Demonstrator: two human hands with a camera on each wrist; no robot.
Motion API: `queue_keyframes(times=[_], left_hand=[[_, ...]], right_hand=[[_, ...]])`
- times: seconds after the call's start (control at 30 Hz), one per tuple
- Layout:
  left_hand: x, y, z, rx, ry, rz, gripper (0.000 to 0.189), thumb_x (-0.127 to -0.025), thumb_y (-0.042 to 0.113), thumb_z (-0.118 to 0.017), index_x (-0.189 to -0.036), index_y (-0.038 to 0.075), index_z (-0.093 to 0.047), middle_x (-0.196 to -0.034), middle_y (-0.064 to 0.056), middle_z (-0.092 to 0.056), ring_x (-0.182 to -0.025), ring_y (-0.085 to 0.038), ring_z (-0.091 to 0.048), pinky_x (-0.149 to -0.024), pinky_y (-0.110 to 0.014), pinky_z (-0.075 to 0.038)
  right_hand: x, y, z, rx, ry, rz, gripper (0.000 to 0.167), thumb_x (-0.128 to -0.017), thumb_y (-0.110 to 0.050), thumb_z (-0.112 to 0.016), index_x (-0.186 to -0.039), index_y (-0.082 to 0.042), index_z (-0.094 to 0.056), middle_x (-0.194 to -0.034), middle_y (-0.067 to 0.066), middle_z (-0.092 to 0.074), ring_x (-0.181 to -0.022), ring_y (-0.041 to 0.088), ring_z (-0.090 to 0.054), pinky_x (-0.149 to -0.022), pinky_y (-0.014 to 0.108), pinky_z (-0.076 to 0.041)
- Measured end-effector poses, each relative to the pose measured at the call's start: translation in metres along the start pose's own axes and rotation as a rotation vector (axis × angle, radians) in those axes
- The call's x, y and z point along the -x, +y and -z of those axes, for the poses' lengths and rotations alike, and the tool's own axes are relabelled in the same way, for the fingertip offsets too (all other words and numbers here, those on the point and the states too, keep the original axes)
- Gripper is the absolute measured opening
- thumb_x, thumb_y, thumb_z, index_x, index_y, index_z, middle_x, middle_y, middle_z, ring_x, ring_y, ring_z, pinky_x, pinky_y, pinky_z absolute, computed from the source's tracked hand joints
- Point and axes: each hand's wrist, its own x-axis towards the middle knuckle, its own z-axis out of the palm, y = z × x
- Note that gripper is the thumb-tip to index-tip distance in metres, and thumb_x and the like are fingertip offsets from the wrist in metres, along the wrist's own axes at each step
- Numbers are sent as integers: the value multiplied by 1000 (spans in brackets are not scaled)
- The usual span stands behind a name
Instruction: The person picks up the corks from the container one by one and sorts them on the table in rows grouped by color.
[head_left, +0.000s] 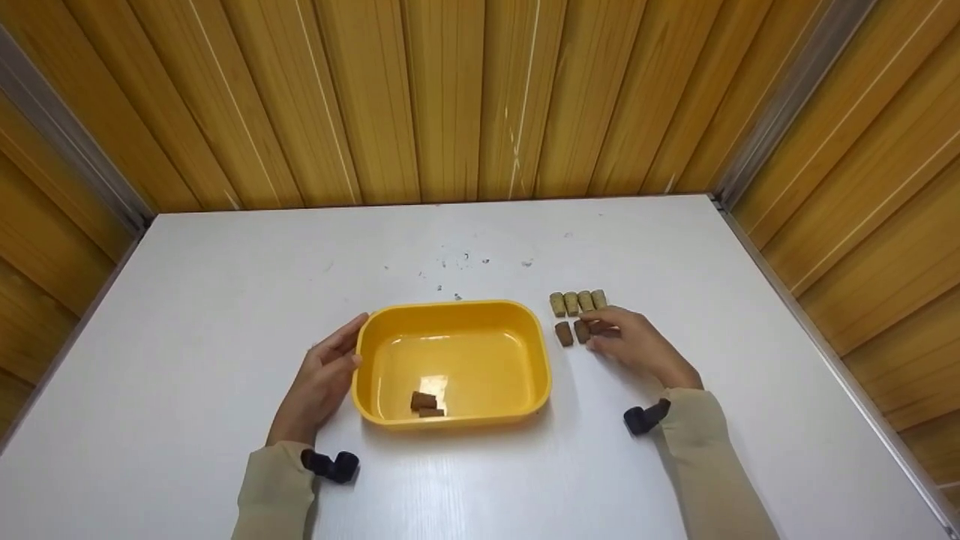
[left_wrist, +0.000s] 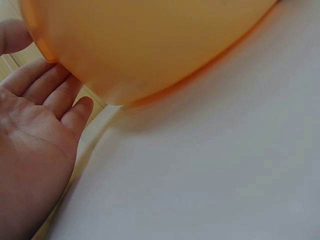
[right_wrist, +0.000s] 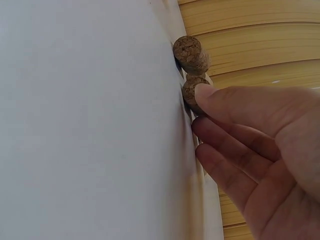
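Observation:
A yellow plastic basin (head_left: 450, 422) stands on the white table, with two brown corks (head_left: 424, 401) lying inside near its front wall. My left hand (head_left: 319, 382) rests against the basin's left side; in the left wrist view its fingers (left_wrist: 57, 92) are extended along the outer wall. To the right of the basin, my right hand (head_left: 637, 345) pinches a brown cork (right_wrist: 190, 95) between thumb and fingers, low over the table. Another brown cork (right_wrist: 187, 50) stands close by in the right wrist view. In the head view, the pinched cork is partly hidden by the fingers.
Several light tan corks (head_left: 571, 303) form a row just beyond the brown corks (head_left: 564, 334). Small dark marks (head_left: 465, 256) dot the white table (head_left: 187, 315) behind the basin. Wood-patterned panels (head_left: 442, 97) enclose the back and both sides.

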Motion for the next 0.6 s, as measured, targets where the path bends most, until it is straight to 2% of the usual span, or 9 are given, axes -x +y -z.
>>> queue_keyframes(times=[0.33,0.6], left_hand=[[0,2,-2,17,13,11,60,-93,-7,-46,-149,0,-28,-156,-17,-29,-137,-10,-41,-113,-22,-34],[0,3,-2,6,1,11,59,-94,-5,-46,-150,0,-27,-157,-15,-28,-137,-7,-41,-113,-22,-32]], right_hand=[[0,-2,0,-35,-9,2,45,-88,-5,-65,-132,-4,-57,-127,19,-60,-118,36,-58,-101,46,-50],[1,-5,3,-1,-2,-27,42,-89,-8,-65,-130,-5,-58,-128,18,-60,-118,35,-58,-101,47,-49]])
